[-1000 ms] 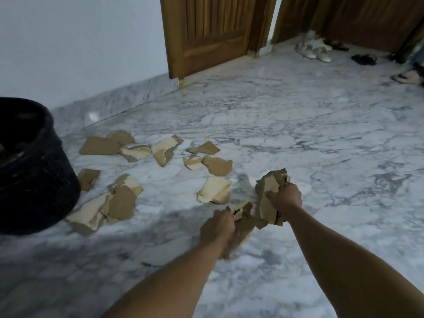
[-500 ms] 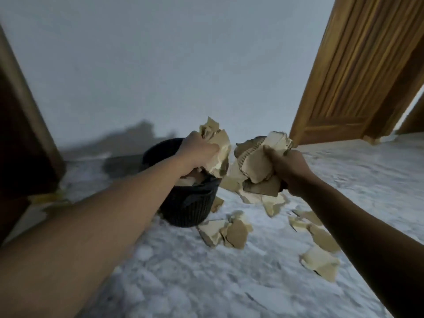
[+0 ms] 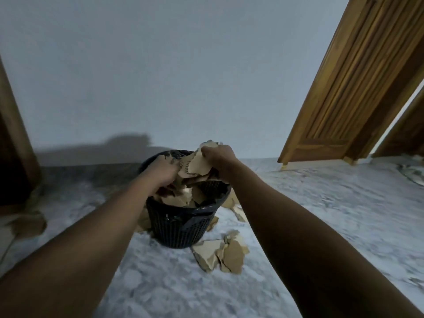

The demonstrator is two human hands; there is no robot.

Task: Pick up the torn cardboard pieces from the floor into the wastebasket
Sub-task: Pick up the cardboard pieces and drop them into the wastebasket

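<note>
A black mesh wastebasket (image 3: 181,228) stands on the marble floor, with several brown cardboard pieces (image 3: 181,199) inside it. My left hand (image 3: 161,169) is over the basket's mouth, fingers curled down among the pieces; what it holds is hidden. My right hand (image 3: 218,157) hovers above the rim, closed on a bunch of torn cardboard (image 3: 195,162). A small heap of torn pieces (image 3: 223,253) lies on the floor just right of the basket's base. More scraps (image 3: 235,207) lie behind its right side and one (image 3: 143,222) peeks out at its left.
A pale wall rises right behind the basket. A wooden door (image 3: 358,88) stands open at the right. A dark wooden frame (image 3: 13,138) borders the left edge. Marble floor (image 3: 332,214) stretches to the right and toward me.
Both hands lifted bunches of cardboard off the floor, carried them left and now sit over the basket's mouth. The left hand has dropped lower into it.
</note>
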